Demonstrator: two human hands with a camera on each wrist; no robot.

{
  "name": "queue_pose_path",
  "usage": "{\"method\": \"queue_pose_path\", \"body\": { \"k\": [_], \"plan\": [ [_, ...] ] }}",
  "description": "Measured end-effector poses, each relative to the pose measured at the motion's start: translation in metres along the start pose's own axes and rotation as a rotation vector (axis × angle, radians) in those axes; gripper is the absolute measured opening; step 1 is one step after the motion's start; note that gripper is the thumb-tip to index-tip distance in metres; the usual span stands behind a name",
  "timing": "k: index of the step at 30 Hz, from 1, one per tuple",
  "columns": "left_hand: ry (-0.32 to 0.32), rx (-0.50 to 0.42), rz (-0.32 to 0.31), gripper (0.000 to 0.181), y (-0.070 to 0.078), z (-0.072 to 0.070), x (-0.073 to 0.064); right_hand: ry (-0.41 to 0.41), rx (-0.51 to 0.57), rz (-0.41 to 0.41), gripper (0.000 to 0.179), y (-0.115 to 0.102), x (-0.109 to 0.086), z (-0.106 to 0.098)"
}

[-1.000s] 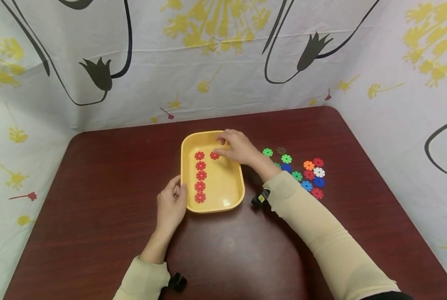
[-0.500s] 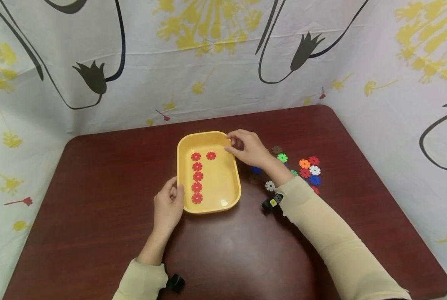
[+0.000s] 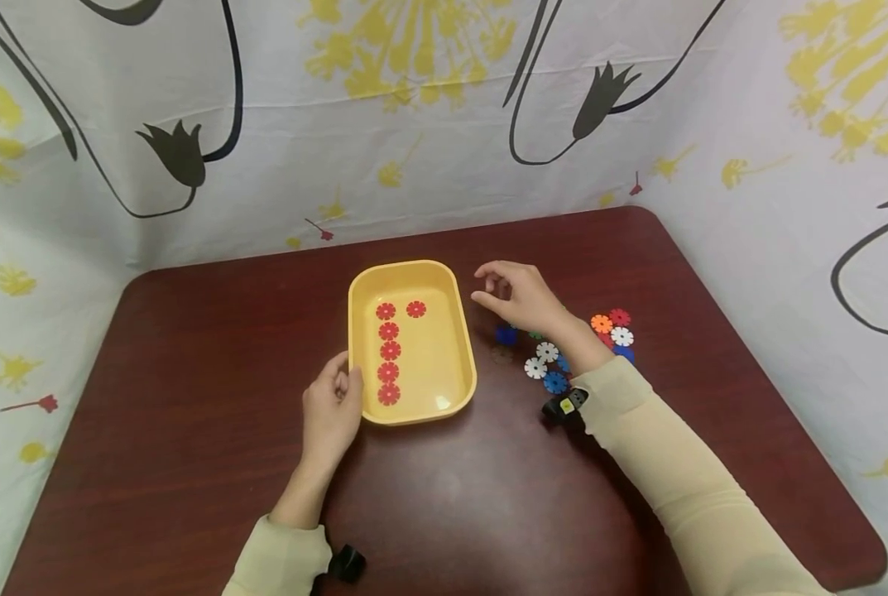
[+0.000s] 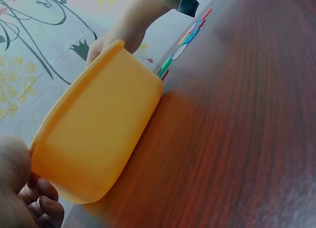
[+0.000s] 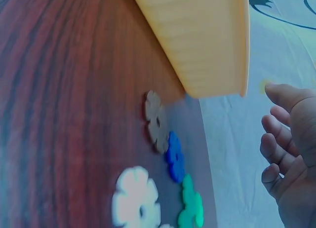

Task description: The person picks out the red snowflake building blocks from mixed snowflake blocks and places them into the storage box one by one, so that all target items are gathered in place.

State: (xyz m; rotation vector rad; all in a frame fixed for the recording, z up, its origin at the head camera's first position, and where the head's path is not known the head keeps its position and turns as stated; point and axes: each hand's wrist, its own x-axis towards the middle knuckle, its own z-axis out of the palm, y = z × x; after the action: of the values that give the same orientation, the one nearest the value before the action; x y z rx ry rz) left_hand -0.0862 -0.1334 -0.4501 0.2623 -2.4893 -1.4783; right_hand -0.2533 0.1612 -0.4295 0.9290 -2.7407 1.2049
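A yellow plastic tray (image 3: 438, 356) stands on the table in the head view. Inside it, several red notched discs (image 3: 389, 351) form a column along the left side, and one more red disc (image 3: 416, 310) lies to the right of the top one. My left hand (image 3: 330, 410) pinches the tray's left rim, thumb at the edge and fingers outside the wall. Beyond the tray's right rim my right hand (image 3: 521, 296) hovers with loosely bent fingers, nothing between them. In the right wrist view a brown disc (image 5: 156, 122) and a white disc (image 5: 136, 198) lie below that hand.
Loose notched discs are spread to the tray's right, partly under my right forearm, among them an orange disc (image 3: 602, 324), a light blue disc (image 3: 555, 382) and a white disc (image 3: 622, 336). A patterned cloth (image 3: 414, 182) hangs behind the dark red table (image 3: 228, 372).
My right hand has let go of the upper red disc and moved right, out of the tray and past its rim. The left hand keeps its grip on the tray.
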Motion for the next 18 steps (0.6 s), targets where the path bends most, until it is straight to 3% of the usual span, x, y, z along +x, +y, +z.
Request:
{"method": "queue_pose_path", "body": {
  "k": [18],
  "plan": [
    [-0.004, -0.007, -0.011, 0.035, 0.001, -0.001, 0.0, -0.004, -0.039, 0.071, 0.032, 0.021, -0.021, -0.025]
  ]
}}
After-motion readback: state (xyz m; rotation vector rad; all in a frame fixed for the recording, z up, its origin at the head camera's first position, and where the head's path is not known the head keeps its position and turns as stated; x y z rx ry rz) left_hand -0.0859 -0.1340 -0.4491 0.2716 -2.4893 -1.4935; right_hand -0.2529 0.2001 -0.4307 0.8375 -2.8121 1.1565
